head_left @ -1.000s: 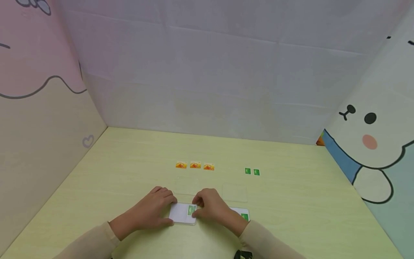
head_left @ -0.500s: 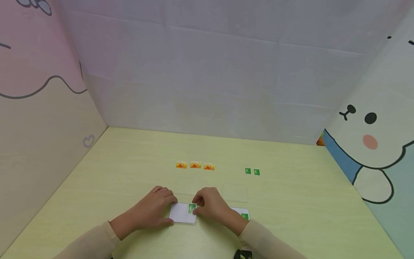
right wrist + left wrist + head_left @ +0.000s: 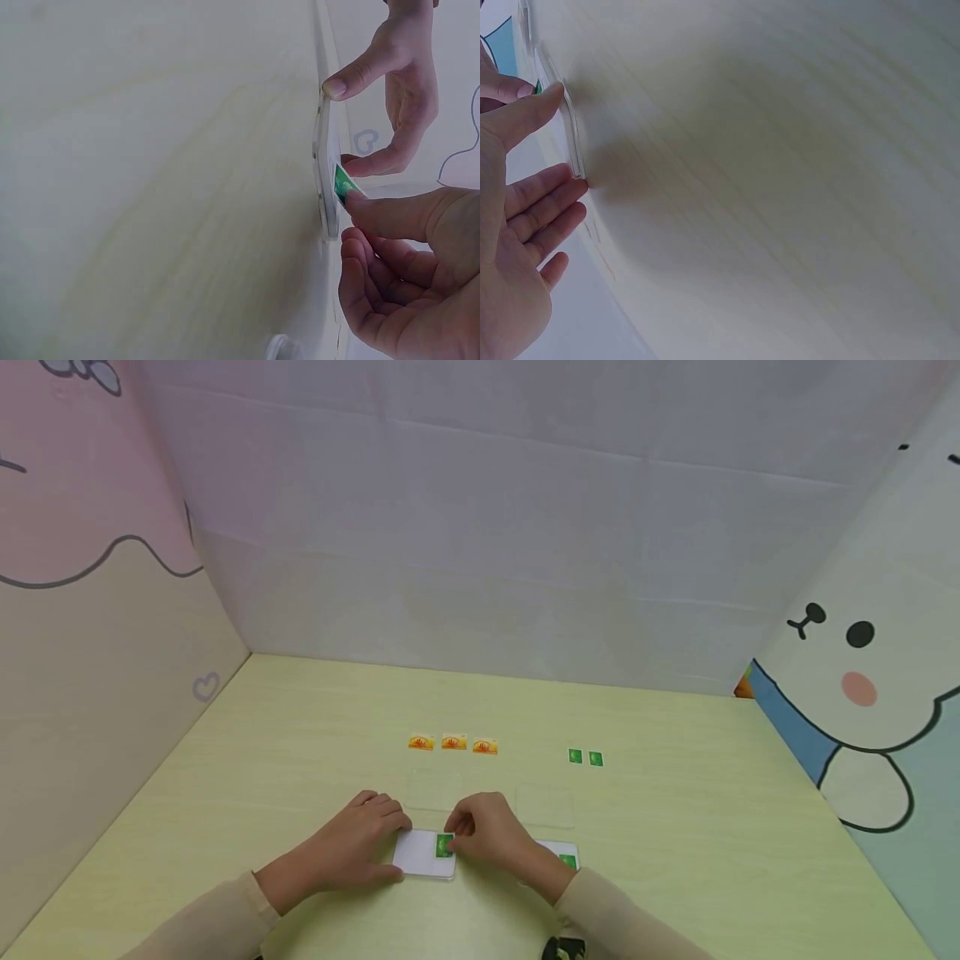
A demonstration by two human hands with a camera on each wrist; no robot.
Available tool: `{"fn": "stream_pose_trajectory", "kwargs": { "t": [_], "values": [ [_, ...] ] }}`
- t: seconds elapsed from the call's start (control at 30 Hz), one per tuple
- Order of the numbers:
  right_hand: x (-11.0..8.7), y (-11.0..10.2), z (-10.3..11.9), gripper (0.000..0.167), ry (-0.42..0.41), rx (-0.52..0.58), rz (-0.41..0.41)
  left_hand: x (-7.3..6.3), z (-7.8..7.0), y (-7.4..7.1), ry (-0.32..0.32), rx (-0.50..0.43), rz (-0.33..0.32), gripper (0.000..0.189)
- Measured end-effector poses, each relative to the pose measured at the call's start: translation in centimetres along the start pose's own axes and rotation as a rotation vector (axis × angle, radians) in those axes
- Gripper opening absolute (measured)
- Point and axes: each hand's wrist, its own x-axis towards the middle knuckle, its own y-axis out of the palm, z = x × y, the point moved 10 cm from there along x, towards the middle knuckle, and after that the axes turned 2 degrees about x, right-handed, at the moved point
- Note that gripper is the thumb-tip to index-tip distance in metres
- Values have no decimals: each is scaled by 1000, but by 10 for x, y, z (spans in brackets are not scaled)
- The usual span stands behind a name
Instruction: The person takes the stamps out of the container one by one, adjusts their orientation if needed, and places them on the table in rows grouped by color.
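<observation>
A white card in a clear holder (image 3: 414,853) lies on the table. My left hand (image 3: 348,843) steadies it, thumb at the near edge and fingers at the far edge. In the left wrist view, that thumb (image 3: 536,112) and the fingers touch the holder's rim. Between thumb and forefinger, my right hand (image 3: 491,833) pinches a green stamp (image 3: 442,846) over the card's right end. The right wrist view shows the stamp (image 3: 344,185) tilted, with one edge at the card's face; whether it lies flat anywhere is hard to see.
A second white card (image 3: 558,847) with a green stamp (image 3: 567,862) is partly hidden behind my right wrist. Three orange stamps (image 3: 453,742) and two green stamps (image 3: 585,757) lie farther back. Two clear plates (image 3: 544,806) rest on the table between.
The green stamp in my right fingers has shifted and tilted slightly at the card's right end. My left hand and the card have stayed in place.
</observation>
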Motion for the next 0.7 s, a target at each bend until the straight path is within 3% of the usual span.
{"fn": "stream_pose_trajectory", "kwargs": {
  "t": [0.7],
  "values": [
    [5,-1,-17,7,95,168,73,1,2,2,-38,-24,52,48]
  ]
}}
